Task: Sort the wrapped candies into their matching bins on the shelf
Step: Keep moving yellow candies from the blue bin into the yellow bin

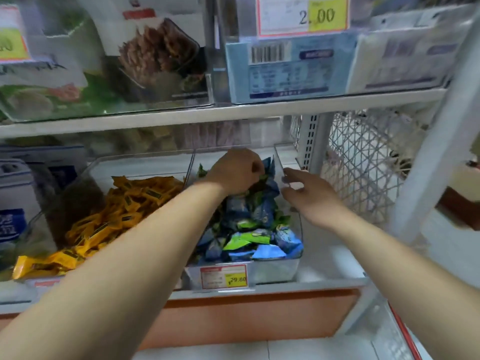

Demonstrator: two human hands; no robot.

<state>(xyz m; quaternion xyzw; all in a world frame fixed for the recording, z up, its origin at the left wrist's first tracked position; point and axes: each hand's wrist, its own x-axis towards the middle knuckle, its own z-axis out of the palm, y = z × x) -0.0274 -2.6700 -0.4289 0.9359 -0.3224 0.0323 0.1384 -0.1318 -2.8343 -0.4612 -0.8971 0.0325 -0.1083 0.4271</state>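
My left grip (236, 170) is curled around blue and green candies (249, 219) piled under it in the clear bin (272, 272). My right grip (309, 196), fingers loose, touches the bin's wall just right of it. Yellow candies (104, 222) lie to the left.

clear glossy plastic bin (291, 268), blue and green glossy crinkled candy wrappers (249, 216), yellow glossy candy wrappers (104, 222), white matt metal shelf (233, 113), paper price tag (224, 276)

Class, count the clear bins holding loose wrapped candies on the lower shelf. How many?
2. The left bin holds yellow candies; the middle bin holds blue and green candies, where the left hand grips some. Others may be hidden off-frame.
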